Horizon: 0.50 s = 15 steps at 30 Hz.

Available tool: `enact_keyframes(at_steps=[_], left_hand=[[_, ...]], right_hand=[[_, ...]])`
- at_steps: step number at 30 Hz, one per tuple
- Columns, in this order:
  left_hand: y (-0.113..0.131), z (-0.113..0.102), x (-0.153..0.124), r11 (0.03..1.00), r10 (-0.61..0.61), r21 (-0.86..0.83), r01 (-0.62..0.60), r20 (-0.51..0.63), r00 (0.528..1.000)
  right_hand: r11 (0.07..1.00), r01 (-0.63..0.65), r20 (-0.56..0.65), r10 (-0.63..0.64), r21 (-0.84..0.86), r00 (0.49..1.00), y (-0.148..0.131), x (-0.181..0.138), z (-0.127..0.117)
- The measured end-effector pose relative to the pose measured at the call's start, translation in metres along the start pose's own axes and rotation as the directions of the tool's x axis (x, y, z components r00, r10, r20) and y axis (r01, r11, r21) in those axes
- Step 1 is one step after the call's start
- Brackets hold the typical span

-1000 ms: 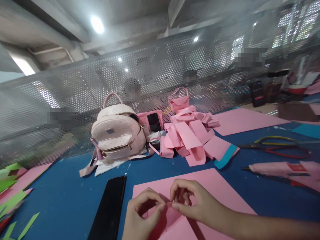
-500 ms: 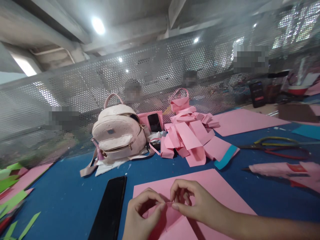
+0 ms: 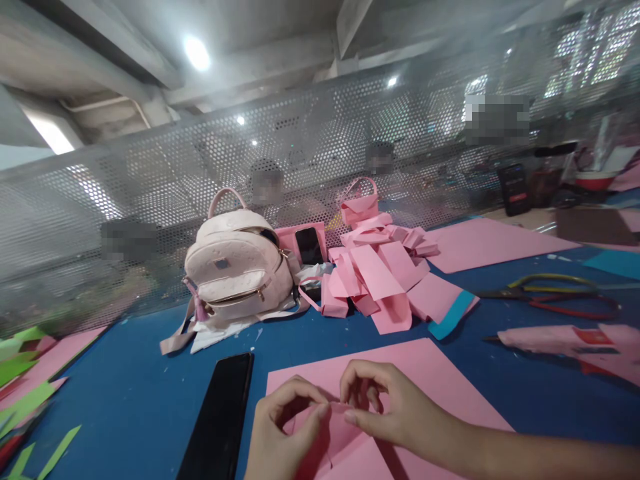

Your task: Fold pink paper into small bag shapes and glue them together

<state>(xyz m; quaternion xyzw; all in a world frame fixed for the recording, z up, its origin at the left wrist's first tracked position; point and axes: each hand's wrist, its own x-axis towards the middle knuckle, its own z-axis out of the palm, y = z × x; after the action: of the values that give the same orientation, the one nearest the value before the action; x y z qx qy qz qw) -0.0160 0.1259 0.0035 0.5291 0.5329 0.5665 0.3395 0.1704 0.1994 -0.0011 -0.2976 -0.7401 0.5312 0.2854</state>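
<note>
Thumb and forefinger of my left hand (image 3: 293,427) pinch the top edge of a folded piece of pink paper (image 3: 350,440). My right hand (image 3: 383,400) grips the same edge a little to the right, its other fingers curled. Creases run across the folded piece, and its lower end runs out of view. Beneath both hands lies a larger pink sheet (image 3: 435,380), flat on the blue table (image 3: 130,400). Left of my left hand rests a black phone (image 3: 217,417).
Behind the hands are a pale backpack (image 3: 240,260) and a heap of pink paper pieces (image 3: 375,267), topped by a small paper bag (image 3: 360,210). Scissors (image 3: 555,293) and a pink glue gun (image 3: 565,340) lie at right. Green paper strips (image 3: 57,453) lie at left. A perforated metal screen (image 3: 310,147) stands behind.
Hardly anything differs. Both hands keep their pinch on the folded pink paper, with only a slight shift of the right fingers and thumb.
</note>
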Motion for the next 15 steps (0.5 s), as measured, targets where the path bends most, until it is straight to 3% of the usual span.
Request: enact_keyframes(at_steps=[15], left_hand=[[-0.0005,0.0000,-0.0007,0.999,0.012,-0.040,-0.010,0.034,0.999]], right_hand=[[1.000,-0.015,-0.013,0.014,-0.015,1.000,-0.0023,-0.0003,0.0014]])
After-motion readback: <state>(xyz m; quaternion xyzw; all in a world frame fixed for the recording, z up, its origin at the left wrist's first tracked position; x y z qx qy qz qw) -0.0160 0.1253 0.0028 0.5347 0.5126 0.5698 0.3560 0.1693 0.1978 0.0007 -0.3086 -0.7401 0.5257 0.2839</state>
